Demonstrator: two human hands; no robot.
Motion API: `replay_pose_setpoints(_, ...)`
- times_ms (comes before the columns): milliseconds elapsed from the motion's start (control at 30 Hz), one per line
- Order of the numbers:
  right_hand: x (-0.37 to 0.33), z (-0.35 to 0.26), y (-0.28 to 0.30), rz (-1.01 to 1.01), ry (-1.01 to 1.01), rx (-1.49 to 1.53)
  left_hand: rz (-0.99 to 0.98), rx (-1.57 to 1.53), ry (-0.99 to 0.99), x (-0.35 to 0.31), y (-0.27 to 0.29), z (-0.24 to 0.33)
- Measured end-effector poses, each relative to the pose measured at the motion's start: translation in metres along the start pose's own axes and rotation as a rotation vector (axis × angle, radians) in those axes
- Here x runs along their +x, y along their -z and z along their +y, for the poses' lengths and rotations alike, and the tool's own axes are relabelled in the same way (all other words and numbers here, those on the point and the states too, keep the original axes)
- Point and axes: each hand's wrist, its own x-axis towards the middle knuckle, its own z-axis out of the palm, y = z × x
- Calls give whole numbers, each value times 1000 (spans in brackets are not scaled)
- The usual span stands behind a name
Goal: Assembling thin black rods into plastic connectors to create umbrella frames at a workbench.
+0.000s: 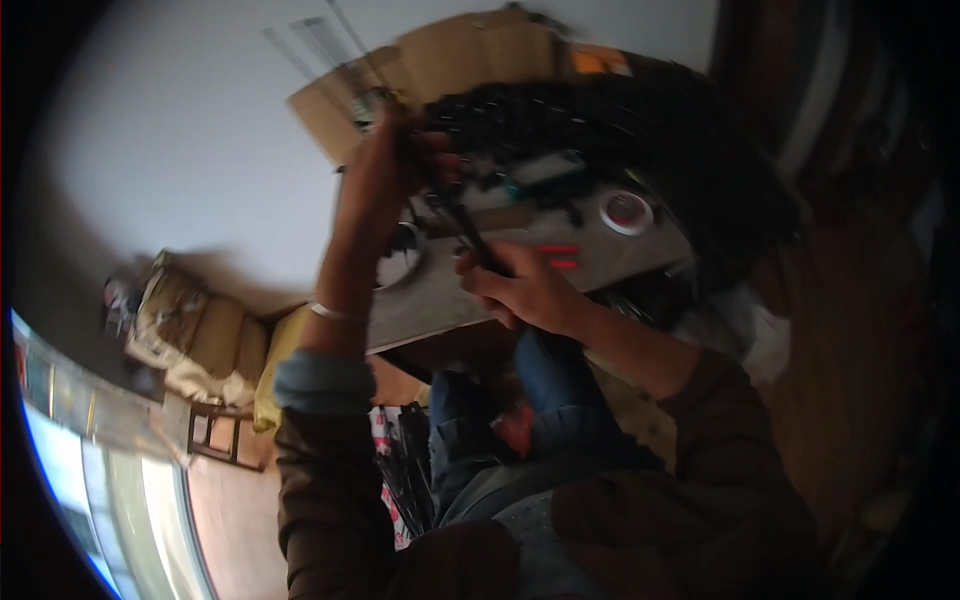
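Observation:
Slanting between my hands is a folded umbrella frame [462, 222], a dark shaft with several thin pale ribs reaching out past its far end. My left hand [375, 175] grips its upper part, the fingers partly curled round it and blurred by motion. Lower down and nearer to me, my right hand [525, 285] is closed round the dark lower end. The frame is held above a grey table [440, 300], tilted with its ribs toward the far left. Just where the ribs join the shaft is too blurred to make out.
A heap of black parts [540, 115] covers the table's far side, before an open cardboard box [470, 50]. A white-rimmed round roll [627, 213] lies at the right, another round item [402, 255] at the left. Beyond stand yellowish sacks [205, 330] and a wooden stool [225, 435].

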Motion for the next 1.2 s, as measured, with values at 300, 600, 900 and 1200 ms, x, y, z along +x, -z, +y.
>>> replay_pose_setpoints(300, -39, -14, 37, 118, 94, -106, -144, -321, 210, 17, -44, -23)
replay_pose_setpoints(600, -51, -17, 66, -96, -88, -78, -95, -235, 192, 13, -69, -32)
replay_pose_setpoints(900, -52, -34, 88, -193, -141, -69, -104, 40, 278, 8, -88, -31)
replay_pose_setpoints(1200, -31, -36, 148, -104, -211, -403, 83, -237, 226, 17, -94, -34)
